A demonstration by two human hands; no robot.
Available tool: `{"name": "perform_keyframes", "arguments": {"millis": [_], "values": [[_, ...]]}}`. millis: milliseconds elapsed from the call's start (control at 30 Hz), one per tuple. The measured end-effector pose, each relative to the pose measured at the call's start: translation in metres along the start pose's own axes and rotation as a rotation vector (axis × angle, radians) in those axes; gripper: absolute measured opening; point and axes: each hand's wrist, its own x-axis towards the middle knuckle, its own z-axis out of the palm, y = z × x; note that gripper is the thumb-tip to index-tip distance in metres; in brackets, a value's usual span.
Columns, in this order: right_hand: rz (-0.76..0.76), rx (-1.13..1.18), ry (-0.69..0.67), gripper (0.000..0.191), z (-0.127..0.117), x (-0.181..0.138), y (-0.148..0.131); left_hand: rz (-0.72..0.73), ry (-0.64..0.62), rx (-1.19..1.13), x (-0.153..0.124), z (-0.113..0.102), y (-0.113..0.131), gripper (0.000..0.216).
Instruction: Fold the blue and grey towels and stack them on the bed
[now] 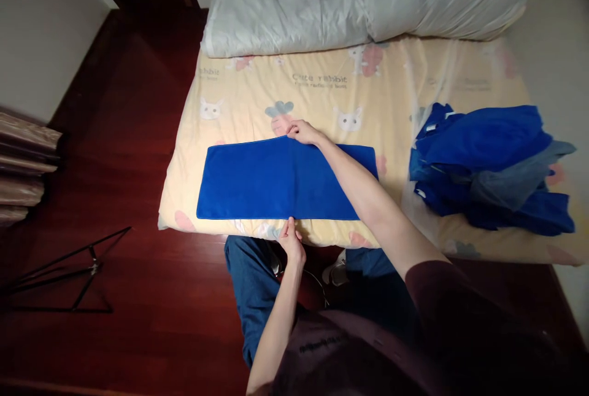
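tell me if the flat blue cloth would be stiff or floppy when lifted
The flat blue cloth would probably droop: its far edge bends where the right hand pinches it. It is likely light, as it looks thin against the bed.

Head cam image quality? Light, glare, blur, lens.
Head view: blue cloth, left hand and right hand show clear outlines; pale sheen on the grey cover; dark shirt loses detail in shadow at lower right; small print on the sheet too soft to read; lines slant toward the sides, likely wide-angle distortion.
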Motion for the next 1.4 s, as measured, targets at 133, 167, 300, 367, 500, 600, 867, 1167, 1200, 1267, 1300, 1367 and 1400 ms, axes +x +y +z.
{"name": "perform_keyframes", "arguments": {"millis": [133, 167, 300, 367, 500, 600, 867, 1167, 1200, 1267, 1300, 1367, 1400], "values": [[-0.066, 0.144, 0.061, 0.025, -0.019, -0.016, -0.021, 0.097, -0.057, 0.052, -0.011, -0.005, 0.032, 0.057], [-0.083, 0.186, 0.075, 0.026, -0.026, -0.021, -0.028, 0.129, -0.085, 0.068, -0.016, -0.007, 0.042, 0.058], [-0.168, 0.332, 0.146, 0.032, -0.065, -0.05, -0.064, 0.255, -0.176, 0.132, -0.028, -0.015, 0.097, 0.056], [-0.221, 0.382, 0.22, 0.035, -0.086, -0.069, -0.083, 0.286, -0.196, 0.141, -0.028, -0.018, 0.134, 0.049], [-0.279, 0.473, 0.425, 0.046, -0.125, -0.119, -0.115, 0.481, -0.266, 0.23, -0.026, -0.013, 0.222, 0.043], [-0.304, 0.532, 0.519, 0.052, -0.15, -0.162, -0.134, 0.649, -0.342, 0.345, -0.033, 0.002, 0.286, 0.037], [-0.314, 0.536, 0.68, 0.054, -0.205, -0.263, -0.172, 0.633, -0.476, 0.366, -0.066, 0.076, 0.394, 0.031], [-0.169, 0.554, 0.716, 0.054, -0.218, -0.345, -0.166, 0.589, -0.659, 0.411, -0.09, 0.099, 0.397, 0.026], [-0.145, 0.549, 0.708, 0.054, -0.216, -0.355, -0.161, 0.584, -0.688, 0.434, -0.09, 0.094, 0.393, 0.028], [-0.102, 0.536, 0.677, 0.053, -0.211, -0.377, -0.149, 0.581, -0.75, 0.478, -0.09, 0.078, 0.383, 0.032], [-0.085, 0.531, 0.658, 0.053, -0.208, -0.389, -0.142, 0.579, -0.779, 0.496, -0.091, 0.069, 0.377, 0.033], [-0.053, 0.525, 0.623, 0.051, -0.201, -0.411, -0.13, 0.56, -0.824, 0.526, -0.094, 0.05, 0.364, 0.037], [-0.036, 0.524, 0.606, 0.05, -0.197, -0.422, -0.125, 0.543, -0.837, 0.541, -0.096, 0.041, 0.358, 0.038]]}}
